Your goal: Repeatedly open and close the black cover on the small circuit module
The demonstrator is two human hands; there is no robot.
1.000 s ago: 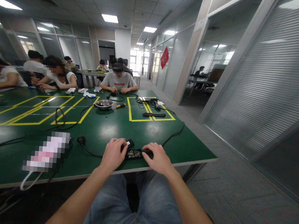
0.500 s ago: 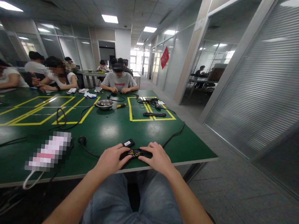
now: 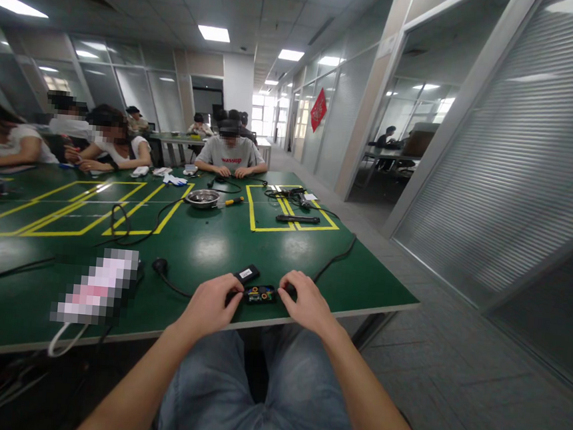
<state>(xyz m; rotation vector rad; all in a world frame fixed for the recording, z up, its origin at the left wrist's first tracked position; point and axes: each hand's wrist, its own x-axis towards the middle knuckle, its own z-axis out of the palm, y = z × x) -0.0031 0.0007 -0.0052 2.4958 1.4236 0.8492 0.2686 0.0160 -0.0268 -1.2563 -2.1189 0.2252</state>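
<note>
Green desk (image 3: 361, 282), yellow tape (image 3: 250, 208); glass wall (image 3: 516, 161) at two o'clock. Open black case (image 3: 260, 294) near desk's five-o'clock edge. Left hand (image 3: 213, 300) at its nine, right hand (image 3: 306, 302) at three; both half-curled, hold unclear.

Only clear text: "wassup", red lettering (image 3: 231, 160) across the chest of a grey T-shirt (image 3: 229, 148), on a person (image 3: 240, 168) seated opposite. White label (image 3: 246, 274) on the black cover (image 3: 248, 272): print too small to read. Red diamond sign (image 3: 318, 111) on the glass wall (image 3: 349, 103) to the right: marks on it, not legible from here.
</note>
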